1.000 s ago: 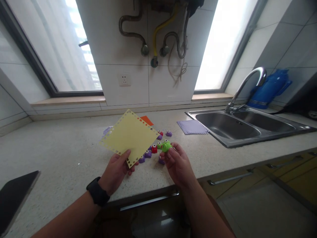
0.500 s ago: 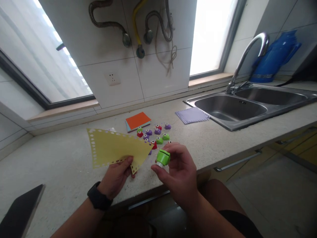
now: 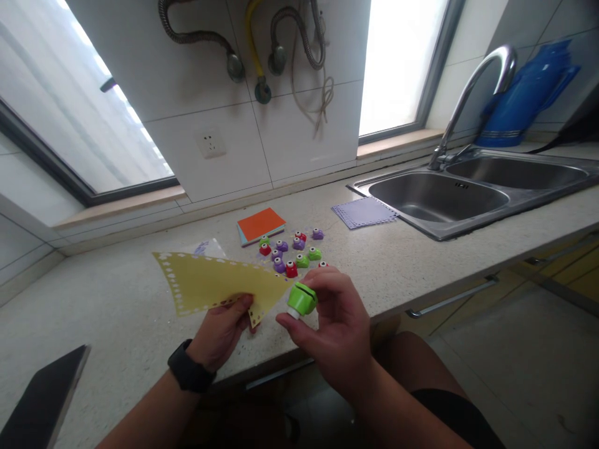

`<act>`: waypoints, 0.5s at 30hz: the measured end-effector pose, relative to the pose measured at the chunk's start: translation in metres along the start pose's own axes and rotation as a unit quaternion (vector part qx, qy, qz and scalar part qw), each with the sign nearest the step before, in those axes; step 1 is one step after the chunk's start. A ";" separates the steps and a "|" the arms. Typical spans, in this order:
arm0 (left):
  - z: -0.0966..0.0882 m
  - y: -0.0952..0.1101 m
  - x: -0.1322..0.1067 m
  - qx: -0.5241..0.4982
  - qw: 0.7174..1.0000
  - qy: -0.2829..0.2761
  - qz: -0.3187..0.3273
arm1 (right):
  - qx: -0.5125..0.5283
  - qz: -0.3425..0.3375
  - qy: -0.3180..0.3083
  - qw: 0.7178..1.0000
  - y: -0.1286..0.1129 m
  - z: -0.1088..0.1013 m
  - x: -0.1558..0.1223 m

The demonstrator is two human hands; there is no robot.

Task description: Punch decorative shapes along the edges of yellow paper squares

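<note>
My left hand (image 3: 224, 333) pinches the near edge of a sheet of yellow paper (image 3: 210, 282), which has small shapes punched along its edges. The sheet is curved and held above the counter. A green craft punch (image 3: 302, 299) with a white button sits between the thumb and fingers of my right hand (image 3: 339, 324), just right of the paper's pointed corner; its dark slot faces up and the paper is outside it. Beyond the hands, several small punches (image 3: 291, 269) in red, purple and green lie on the counter.
Orange paper (image 3: 261, 224) tops a stack at the back. Punched lilac sheets (image 3: 364, 212) lie beside the steel sink (image 3: 440, 232) with its tall faucet (image 3: 472, 93). A dark flat board (image 3: 47, 393) rests at the left on the speckled counter (image 3: 116, 287).
My right hand has brought the green punch slightly left and tilted it, nearer the paper's corner. The paper's left end has dipped a little. The camera view has shifted slightly.
</note>
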State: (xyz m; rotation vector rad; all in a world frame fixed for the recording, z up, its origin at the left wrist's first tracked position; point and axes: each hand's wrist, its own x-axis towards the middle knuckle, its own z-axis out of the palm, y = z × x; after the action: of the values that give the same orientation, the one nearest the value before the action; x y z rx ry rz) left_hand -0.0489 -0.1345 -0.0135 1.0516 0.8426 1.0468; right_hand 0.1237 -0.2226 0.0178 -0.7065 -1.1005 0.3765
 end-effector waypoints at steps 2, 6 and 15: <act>0.000 0.000 0.000 -0.005 1.000 -0.001 -0.002 | 0.005 0.007 -0.003 1.000 -0.001 0.001 0.000; 0.000 0.001 -0.001 -0.011 1.000 0.002 -0.006 | 0.017 0.019 0.000 1.000 -0.003 0.002 0.000; 0.004 0.003 -0.002 -0.002 1.000 0.004 0.000 | 0.020 0.029 -0.001 0.999 -0.003 0.002 -0.003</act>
State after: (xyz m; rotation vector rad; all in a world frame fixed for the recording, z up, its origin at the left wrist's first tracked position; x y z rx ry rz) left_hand -0.0469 -0.1368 -0.0100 1.0449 0.8470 1.0516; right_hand 0.1204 -0.2256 0.0183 -0.7037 -1.0737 0.4471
